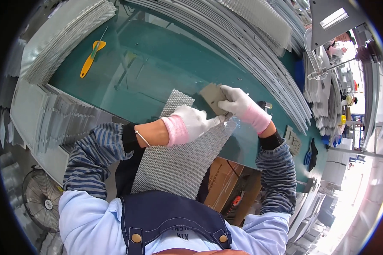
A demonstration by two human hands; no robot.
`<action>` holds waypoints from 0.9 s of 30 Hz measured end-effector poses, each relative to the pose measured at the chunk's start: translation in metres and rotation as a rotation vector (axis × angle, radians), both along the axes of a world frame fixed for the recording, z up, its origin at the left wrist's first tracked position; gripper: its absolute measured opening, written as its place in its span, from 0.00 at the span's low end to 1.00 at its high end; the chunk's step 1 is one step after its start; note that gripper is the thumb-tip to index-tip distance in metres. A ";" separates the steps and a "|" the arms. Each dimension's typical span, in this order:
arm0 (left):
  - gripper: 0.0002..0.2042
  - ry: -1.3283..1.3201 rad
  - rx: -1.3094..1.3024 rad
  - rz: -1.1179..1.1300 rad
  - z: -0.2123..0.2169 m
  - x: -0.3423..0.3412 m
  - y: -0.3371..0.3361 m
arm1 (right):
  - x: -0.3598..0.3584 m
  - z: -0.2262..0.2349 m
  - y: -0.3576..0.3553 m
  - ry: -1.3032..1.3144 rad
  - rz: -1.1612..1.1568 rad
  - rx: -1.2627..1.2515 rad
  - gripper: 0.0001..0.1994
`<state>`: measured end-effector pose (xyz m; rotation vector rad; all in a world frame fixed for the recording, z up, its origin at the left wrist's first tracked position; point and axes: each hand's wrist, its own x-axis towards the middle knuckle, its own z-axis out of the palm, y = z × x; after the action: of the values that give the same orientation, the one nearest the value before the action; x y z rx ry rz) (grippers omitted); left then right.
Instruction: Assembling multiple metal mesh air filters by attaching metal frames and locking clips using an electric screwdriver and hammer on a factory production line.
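Observation:
A silver expanded-metal mesh sheet [174,163] slants from the green table over its near edge toward my apron. My left hand [192,124], in a white glove with a pink cuff, is closed on the sheet's upper part, its index finger stretched toward the right-hand corner. My right hand [241,104], gloved alike, grips a small flat beige plate [211,97] between thumb and fingers, just beyond that corner. The plate's lower edge sits close to the left fingertip; whether it touches the mesh cannot be made out. My right fingertips are partly hidden.
A yellow-handled scraper [88,63] lies on the green table [115,91] at far left. Stacked mesh sheets [66,40] stand beyond it; long metal strips [259,55] curve along the back. Dark-bladed scissors [312,155] lie at right. A fan [42,199] stands lower left.

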<state>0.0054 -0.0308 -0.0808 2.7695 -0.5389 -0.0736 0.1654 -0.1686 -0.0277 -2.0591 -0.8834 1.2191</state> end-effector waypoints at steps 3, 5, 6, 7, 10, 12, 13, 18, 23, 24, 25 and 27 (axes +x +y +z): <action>0.24 0.090 -0.044 -0.081 0.004 0.005 0.002 | 0.003 -0.002 0.008 -0.069 0.230 -0.041 0.21; 0.22 0.074 -0.107 -0.118 -0.001 0.006 0.007 | 0.004 -0.001 0.008 -0.095 0.232 -0.040 0.21; 0.21 0.061 -0.173 -0.150 -0.001 0.005 0.013 | 0.004 -0.003 0.009 -0.118 0.238 -0.040 0.21; 0.21 0.064 -0.159 -0.161 -0.001 0.005 0.021 | 0.004 -0.003 0.011 -0.141 0.243 -0.039 0.22; 0.19 -0.334 -0.315 0.040 0.026 0.003 0.056 | 0.001 0.015 0.015 -0.081 0.275 -0.008 0.22; 0.23 -0.087 -0.159 0.153 0.053 0.018 0.069 | -0.004 0.018 0.004 -0.039 0.214 0.011 0.22; 0.18 0.042 -0.110 0.065 0.049 0.033 0.069 | -0.003 0.021 0.001 -0.005 0.169 0.031 0.22; 0.11 0.533 -0.513 0.102 0.040 0.050 0.075 | -0.015 0.015 -0.012 -0.116 0.065 0.067 0.22; 0.11 0.577 -0.599 0.085 0.041 0.045 0.079 | -0.020 0.026 -0.009 -0.189 0.223 0.070 0.23; 0.11 0.589 -0.588 0.081 0.043 0.046 0.079 | -0.017 0.028 -0.005 -0.180 0.212 0.078 0.23; 0.12 0.599 -0.582 0.098 0.045 0.047 0.078 | -0.015 0.030 0.001 -0.169 0.283 0.001 0.21; 0.13 0.613 -0.570 0.108 0.044 0.048 0.079 | -0.019 0.024 0.004 -0.156 0.345 -0.073 0.20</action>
<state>0.0533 0.0479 -0.0371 2.0632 -0.1983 -0.6148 0.1464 -0.1645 -0.0038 -2.1423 -1.3293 1.2917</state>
